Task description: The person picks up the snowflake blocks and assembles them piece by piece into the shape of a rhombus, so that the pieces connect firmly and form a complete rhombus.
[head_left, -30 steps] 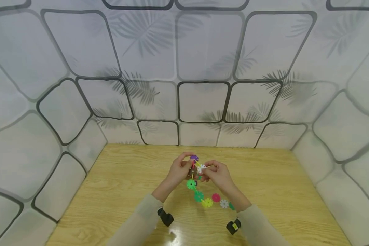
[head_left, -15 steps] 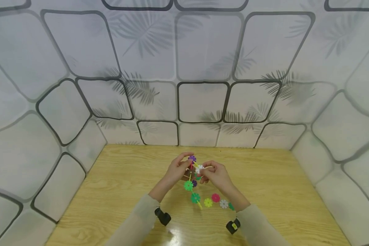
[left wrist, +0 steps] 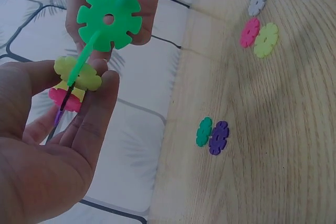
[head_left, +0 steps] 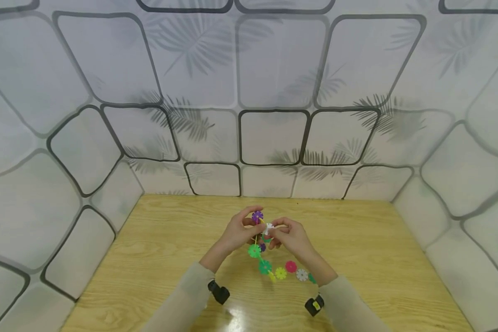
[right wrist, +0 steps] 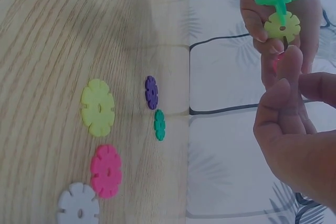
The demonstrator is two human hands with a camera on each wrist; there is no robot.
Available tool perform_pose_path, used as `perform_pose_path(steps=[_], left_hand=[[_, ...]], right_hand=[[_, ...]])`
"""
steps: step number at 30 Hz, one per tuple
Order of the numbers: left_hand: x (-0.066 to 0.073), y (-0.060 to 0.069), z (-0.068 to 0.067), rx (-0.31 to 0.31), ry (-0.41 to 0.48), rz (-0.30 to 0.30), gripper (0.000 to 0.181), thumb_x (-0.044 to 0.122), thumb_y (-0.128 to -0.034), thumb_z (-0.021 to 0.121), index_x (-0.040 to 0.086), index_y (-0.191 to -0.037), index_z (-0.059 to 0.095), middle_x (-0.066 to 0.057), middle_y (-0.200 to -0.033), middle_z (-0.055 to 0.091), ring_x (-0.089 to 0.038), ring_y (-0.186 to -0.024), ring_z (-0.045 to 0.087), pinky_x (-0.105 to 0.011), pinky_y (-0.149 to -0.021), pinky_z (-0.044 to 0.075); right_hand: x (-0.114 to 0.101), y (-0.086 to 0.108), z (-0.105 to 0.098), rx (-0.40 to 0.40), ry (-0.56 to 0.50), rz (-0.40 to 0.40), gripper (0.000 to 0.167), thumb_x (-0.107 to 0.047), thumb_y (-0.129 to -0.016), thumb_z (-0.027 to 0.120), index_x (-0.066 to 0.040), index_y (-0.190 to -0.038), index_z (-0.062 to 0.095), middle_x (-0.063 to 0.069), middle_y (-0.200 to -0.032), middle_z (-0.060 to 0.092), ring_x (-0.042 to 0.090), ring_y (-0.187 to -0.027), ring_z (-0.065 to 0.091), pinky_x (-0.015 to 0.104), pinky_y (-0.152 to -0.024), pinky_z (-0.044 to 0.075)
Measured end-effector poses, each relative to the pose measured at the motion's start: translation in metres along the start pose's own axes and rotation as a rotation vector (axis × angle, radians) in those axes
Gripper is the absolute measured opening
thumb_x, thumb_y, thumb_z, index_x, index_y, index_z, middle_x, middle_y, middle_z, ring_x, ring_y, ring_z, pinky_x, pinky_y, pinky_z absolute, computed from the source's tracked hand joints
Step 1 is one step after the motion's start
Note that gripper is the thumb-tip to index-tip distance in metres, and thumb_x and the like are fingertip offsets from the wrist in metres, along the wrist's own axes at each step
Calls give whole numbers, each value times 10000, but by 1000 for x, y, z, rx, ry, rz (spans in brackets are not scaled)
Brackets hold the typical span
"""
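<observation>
Head view is showing a chain of slotted discs being held up. It is looking light, stiff and smooth; probably its slot joints are needing care, so pinching flat faces beside a joint is seeming safest. The left hand is pinching the chain and the right hand is gripping a white disc. Loose discs are lying on the desk below.
</observation>
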State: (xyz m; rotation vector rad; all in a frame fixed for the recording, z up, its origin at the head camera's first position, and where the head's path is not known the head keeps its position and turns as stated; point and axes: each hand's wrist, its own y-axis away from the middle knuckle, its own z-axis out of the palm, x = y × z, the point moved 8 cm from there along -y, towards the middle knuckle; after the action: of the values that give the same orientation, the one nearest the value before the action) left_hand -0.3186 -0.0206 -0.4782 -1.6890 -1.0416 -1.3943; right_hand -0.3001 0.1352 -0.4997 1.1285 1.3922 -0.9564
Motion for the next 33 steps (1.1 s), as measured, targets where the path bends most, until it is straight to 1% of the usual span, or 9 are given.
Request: perform_pose_path(steps=[5,8,12,14,16,21,23,28,33], left_hand=[[-3,-2,2,-30,0,8,581,134,-1015,718,149,-1552,498,-231,-991,736,-122,-670,701,-303,-612,627],[-5,-3,2,-36,2,10,583,121,-1013,715,137,-1552,494,-278,-1011,727,-123,-658,695,-302,-610,624],[-4,-2,-1,-22,4,11,581,107,-1008,715,139,-1547,502,-235,-981,731,-152,-665,708,-294,-597,617],[-4,-2,-2,-9,9,5,582,100,-1006,718,156,-1546,507,-183,-957,733,-176,-674,722,-291,-600,622],[-4,-2,-4,4,20,0,581,90,-1005,717,166,-1543,511,-176,-953,730,-219,-682,740,-289,-602,626],[-3,0,-7,17,56,-11,585,71,-1006,712,171,-1544,505,-238,-999,722,-411,-763,769,-290,-602,629],[-3,0,-7,17,66,-21,588,71,-1004,714,180,-1543,506,-258,-1024,717,-443,-794,769,-294,-607,631],[-6,-2,-9,25,78,-34,592,68,-996,724,171,-1539,512,-245,-1030,718,-357,-764,778,-293,-614,631],[-7,-2,-13,38,60,-29,585,67,-992,727,157,-1531,520,-214,-1023,734,-263,-717,775,-278,-603,615]], right_hand=[[-4,2,0,-20,33,0,280,-139,-1049,647,61,-1239,600,172,-952,803,196,-712,755,288,-710,593],[-9,6,-1,-24,64,-13,288,-142,-1060,630,74,-1248,601,226,-975,790,199,-722,754,332,-731,618],[-12,7,-6,7,66,-4,299,-172,-1075,623,74,-1246,626,239,-975,780,165,-711,739,375,-752,639],[-10,6,-9,32,47,8,303,-195,-1080,624,65,-1234,643,203,-954,784,144,-698,727,370,-750,640],[-6,4,-13,54,35,18,309,-215,-1084,624,59,-1223,654,164,-930,784,130,-690,716,334,-729,632],[9,-5,-20,88,40,36,302,-228,-1079,635,46,-1202,671,117,-898,781,131,-678,698,297,-681,609],[16,-8,-21,95,48,44,295,-225,-1078,637,42,-1197,675,104,-886,777,127,-672,691,277,-658,593],[32,-16,-20,111,94,62,246,-176,-1071,629,40,-1176,684,94,-866,771,122,-651,666,225,-597,528],[42,-23,-16,111,212,58,168,-102,-1031,653,7,-1146,710,109,-887,774,180,-655,669,239,-558,500]])
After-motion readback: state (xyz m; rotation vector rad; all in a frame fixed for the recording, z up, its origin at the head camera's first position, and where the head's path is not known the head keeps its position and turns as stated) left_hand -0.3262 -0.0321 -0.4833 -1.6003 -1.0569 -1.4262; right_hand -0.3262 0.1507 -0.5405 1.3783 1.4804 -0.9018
